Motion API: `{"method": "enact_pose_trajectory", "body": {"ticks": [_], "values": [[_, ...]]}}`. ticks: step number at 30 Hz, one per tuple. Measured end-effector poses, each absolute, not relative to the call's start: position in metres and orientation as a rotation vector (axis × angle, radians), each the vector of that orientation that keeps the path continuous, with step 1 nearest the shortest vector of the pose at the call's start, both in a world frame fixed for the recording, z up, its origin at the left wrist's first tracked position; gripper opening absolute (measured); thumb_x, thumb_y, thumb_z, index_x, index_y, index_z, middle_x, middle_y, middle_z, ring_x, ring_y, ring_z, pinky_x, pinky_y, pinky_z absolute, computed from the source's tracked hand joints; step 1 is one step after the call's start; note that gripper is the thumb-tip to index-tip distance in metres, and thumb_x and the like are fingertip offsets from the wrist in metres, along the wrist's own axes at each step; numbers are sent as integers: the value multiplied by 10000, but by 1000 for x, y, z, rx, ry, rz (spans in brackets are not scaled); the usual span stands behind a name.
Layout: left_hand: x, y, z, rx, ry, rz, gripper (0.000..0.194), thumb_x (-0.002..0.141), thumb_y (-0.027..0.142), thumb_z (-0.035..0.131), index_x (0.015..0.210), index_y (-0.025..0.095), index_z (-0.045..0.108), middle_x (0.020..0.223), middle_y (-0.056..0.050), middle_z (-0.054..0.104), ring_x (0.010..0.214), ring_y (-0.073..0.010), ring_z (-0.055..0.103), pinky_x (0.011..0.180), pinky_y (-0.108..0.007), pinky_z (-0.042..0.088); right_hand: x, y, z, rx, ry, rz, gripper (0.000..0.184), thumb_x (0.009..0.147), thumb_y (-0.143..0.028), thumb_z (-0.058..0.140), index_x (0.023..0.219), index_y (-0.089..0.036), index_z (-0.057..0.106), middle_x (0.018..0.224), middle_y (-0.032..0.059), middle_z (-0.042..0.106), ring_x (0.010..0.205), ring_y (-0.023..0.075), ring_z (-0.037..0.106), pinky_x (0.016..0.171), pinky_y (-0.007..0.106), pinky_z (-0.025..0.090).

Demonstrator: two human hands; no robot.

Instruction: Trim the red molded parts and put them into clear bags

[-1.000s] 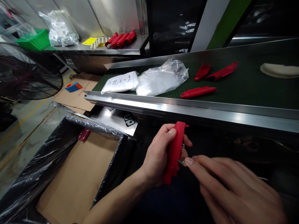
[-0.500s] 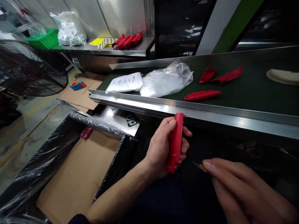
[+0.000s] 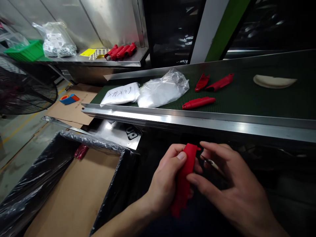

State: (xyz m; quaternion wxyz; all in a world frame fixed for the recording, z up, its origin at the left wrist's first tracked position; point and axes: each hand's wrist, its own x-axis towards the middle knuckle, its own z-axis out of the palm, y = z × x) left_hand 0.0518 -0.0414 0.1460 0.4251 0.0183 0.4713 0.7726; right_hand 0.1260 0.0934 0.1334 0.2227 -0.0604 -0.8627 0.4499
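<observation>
My left hand [image 3: 165, 179] is closed around a long red plastic part [image 3: 184, 179], held upright below the conveyor's front rail. My right hand [image 3: 228, 187] meets it from the right, thumb pressed on the part's side and index finger curled over its top end. A thin metal blade [image 3: 209, 162] shows between the right hand's fingers. On the dark green conveyor belt [image 3: 259, 98] lie three more red parts: one near the front rail [image 3: 198, 103] and two further back [image 3: 201, 82] [image 3: 220, 83].
Two plastic bags [image 3: 120, 94] [image 3: 161, 89] lie at the belt's left end, a cream-coloured piece [image 3: 273, 81] at its right. A cardboard box lined with black plastic [image 3: 71, 187] stands lower left, holding a red part [image 3: 80, 151]. A steel shelf [image 3: 98, 59] carries several red parts, a green bin, and a bag. A fan [image 3: 22, 89] stands at left.
My right hand moved left from apart to grasp the red part's side and top. The left hand lowered slightly with the part.
</observation>
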Motion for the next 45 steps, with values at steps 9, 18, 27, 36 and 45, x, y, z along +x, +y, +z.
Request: {"method": "enact_pose_trajectory", "body": {"ticks": [9, 18, 27, 36, 45], "values": [[62, -42, 138, 100, 1060, 1859, 340, 840, 440, 668, 987, 204, 473, 799, 14, 594, 462, -33, 463, 398, -126, 364, 110, 109, 147, -331, -2340, 1032, 60, 924, -218, 603, 881, -239, 639, 789, -50, 628, 652, 59, 583, 596, 142, 496], [56, -43, 142, 116, 1166, 1875, 300, 836, 280, 687, 1007, 211, 450, 885, 18, 546, 491, -19, 466, 405, -133, 348, 136, 117, 137, 91, -2447, 808, 443, 871, -15, 579, 1275, -198, 591, 1177, 68, 613, 1061, 167, 596, 917, 321, 490], [53, -43, 142, 136, 1231, 1868, 316, 848, 345, 687, 1024, 213, 459, 852, 24, 543, 495, -29, 465, 417, -150, 366, 137, 118, 136, 182, -2509, 547, 446, 857, -2, 585, 1274, -159, 612, 1142, 96, 642, 1009, 207, 597, 849, 374, 474], [62, -48, 137, 189, 980, 1891, 316, 828, 312, 707, 997, 202, 465, 842, 4, 593, 450, -19, 481, 384, -109, 365, 133, 135, 126, 69, -2428, 520, 516, 818, 11, 625, 1285, -209, 618, 1106, 70, 666, 917, 197, 638, 820, 367, 505], [63, -47, 132, 52, 774, 1900, 246, 863, 328, 612, 989, 194, 449, 850, -24, 596, 449, -51, 495, 335, -113, 348, 147, 116, 136, 238, -2446, 744, 497, 840, 39, 558, 1286, -178, 592, 1145, 83, 626, 1027, 198, 602, 812, 342, 513]]}}
